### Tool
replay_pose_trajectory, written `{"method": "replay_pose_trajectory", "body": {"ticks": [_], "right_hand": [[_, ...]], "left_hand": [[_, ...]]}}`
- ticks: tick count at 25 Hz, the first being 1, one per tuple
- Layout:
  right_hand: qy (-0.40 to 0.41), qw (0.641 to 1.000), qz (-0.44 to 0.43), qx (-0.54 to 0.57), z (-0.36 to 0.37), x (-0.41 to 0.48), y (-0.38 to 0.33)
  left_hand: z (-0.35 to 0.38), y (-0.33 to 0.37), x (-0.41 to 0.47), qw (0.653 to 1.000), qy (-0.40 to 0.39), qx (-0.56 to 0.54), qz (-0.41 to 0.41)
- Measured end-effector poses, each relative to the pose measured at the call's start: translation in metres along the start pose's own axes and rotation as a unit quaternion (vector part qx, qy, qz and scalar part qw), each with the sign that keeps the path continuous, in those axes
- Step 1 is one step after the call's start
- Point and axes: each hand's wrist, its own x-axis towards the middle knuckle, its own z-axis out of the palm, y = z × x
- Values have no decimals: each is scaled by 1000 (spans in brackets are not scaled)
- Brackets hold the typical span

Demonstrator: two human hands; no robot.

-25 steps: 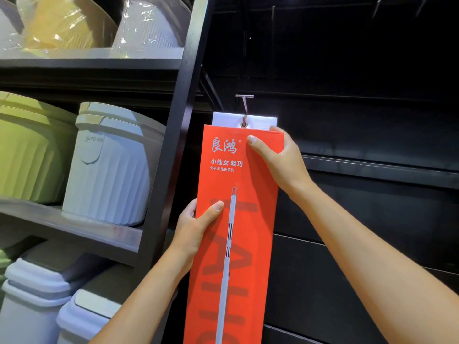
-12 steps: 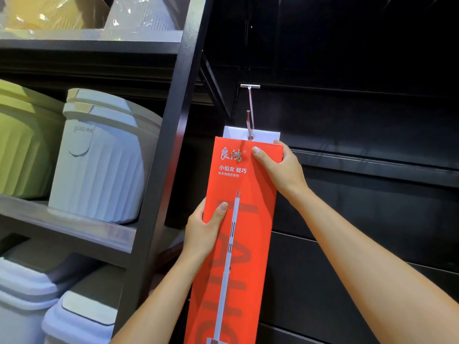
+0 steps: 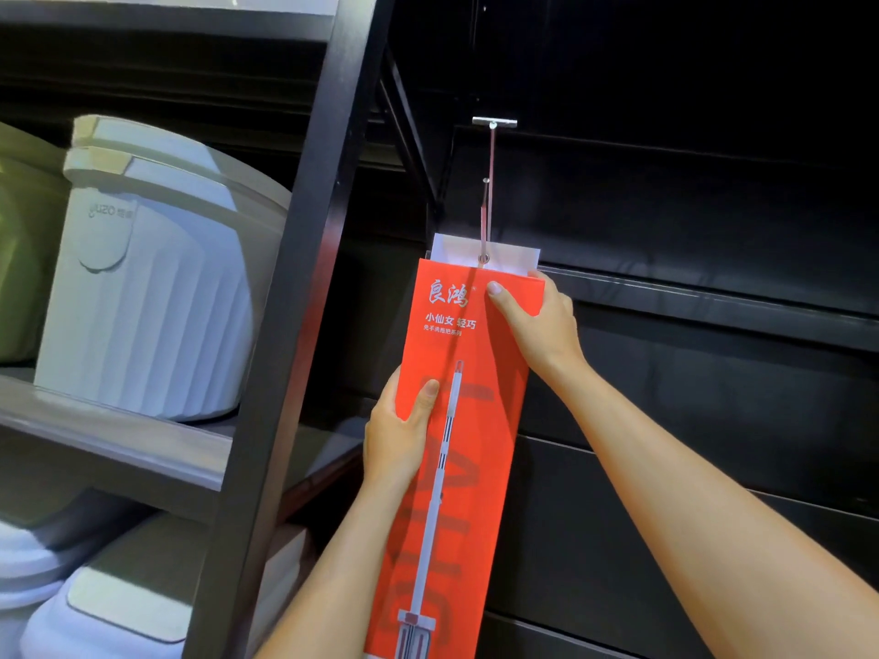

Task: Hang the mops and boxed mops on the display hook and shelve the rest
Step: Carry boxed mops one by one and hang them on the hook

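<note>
A long orange boxed mop [image 3: 468, 397] with white lettering and a mop picture hangs upright in front of the black display wall. Its white top tab [image 3: 511, 253] has a hole that sits on the metal display hook [image 3: 487, 192], which juts out from a dark rail. My right hand [image 3: 542, 321] grips the box's upper right corner, thumb across the front. My left hand [image 3: 402, 430] holds the box's left edge lower down, thumb on the front face. The box's lower end runs out of view.
A black shelf post [image 3: 295, 325] stands just left of the box. Left of it, grey shelves carry a white ribbed bucket [image 3: 142, 287], a green bucket [image 3: 19, 259] and white lidded bins [image 3: 119, 606] below. Dark wall panels and rails [image 3: 713, 297] fill the right side.
The box and both hands sit lower in view and more of the hook shows above the tab; the view has tilted upward. Both grips stay the same.
</note>
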Motion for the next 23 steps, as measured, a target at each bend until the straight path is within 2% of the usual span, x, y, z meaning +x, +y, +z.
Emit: {"method": "replay_pose_trajectory", "body": {"ticks": [4,15,21,23], "right_hand": [[-23,999,15,39,7,3,8],[-14,1000,16,16,11,2,6],[-45,999,12,1,0,-24,7],[-67,997,13,-20,-9,-48,16]], "left_hand": [[0,-7,12,1000,8,28,7],[-4,-15,20,999,7,49,5],[-7,0,1,992,67,107,16],[-5,3,-17,989,63,131,31]]}}
